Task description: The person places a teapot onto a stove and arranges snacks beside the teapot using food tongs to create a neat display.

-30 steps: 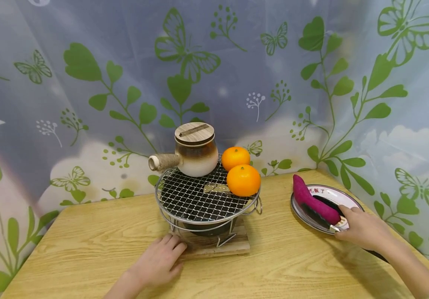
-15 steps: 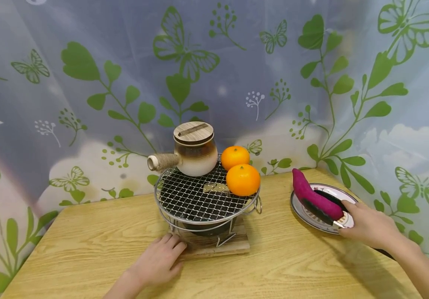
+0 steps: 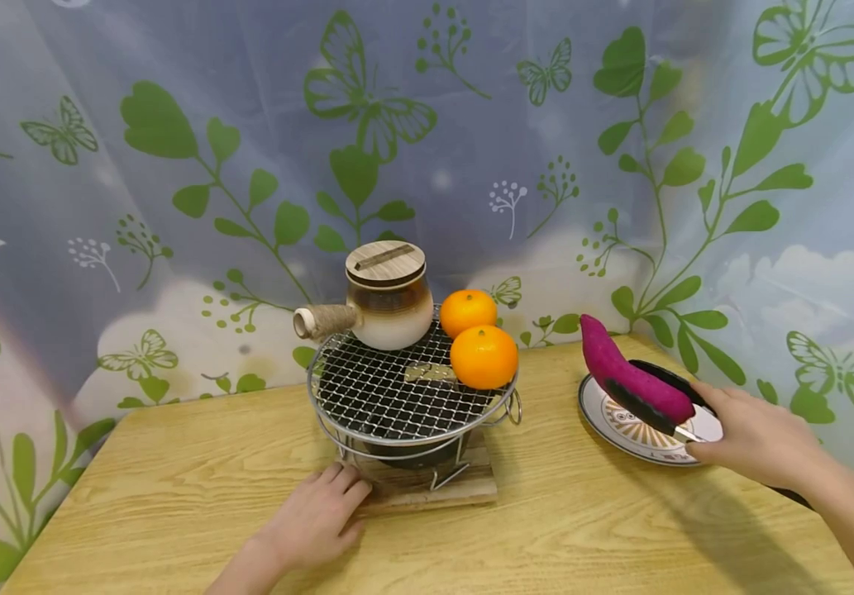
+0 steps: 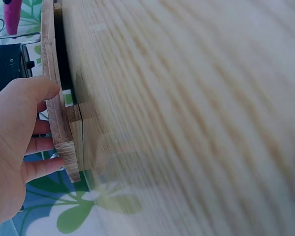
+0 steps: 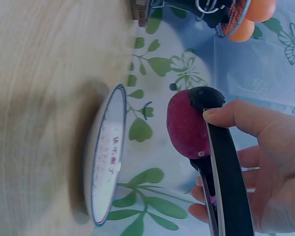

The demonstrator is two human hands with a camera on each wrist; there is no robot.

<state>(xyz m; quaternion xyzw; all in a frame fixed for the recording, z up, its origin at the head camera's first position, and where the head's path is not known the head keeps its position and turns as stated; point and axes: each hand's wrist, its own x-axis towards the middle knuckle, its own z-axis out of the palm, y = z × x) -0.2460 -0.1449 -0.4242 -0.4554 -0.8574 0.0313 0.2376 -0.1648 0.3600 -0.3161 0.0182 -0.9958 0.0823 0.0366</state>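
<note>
My right hand (image 3: pixel 761 438) grips black-handled tongs (image 5: pixel 226 172), whose dark tips clasp a purple sweet potato (image 3: pixel 631 380). The sweet potato is tilted, its pointed end up and to the left, above a white patterned plate (image 3: pixel 620 430). In the right wrist view, a gap shows between it and the plate. My left hand (image 3: pixel 315 516) holds the near left corner of a wooden board (image 3: pixel 434 496), thumb by its front edge and fingers at its left end. On that board stands a small grill with a round wire rack (image 3: pixel 382 397).
A clay pot (image 3: pixel 393 310) with a wooden lid sits at the back of the rack, its twine-wrapped handle pointing left. Two oranges (image 3: pixel 484 357) lie on the rack's right side. A printed curtain (image 3: pixel 248 165) hangs behind the wooden table (image 3: pixel 196 463).
The right hand has raised the sweet potato in the tongs off the plate and shifted slightly right, uncovering more of the plate's pattern. The left hand stays at the board.
</note>
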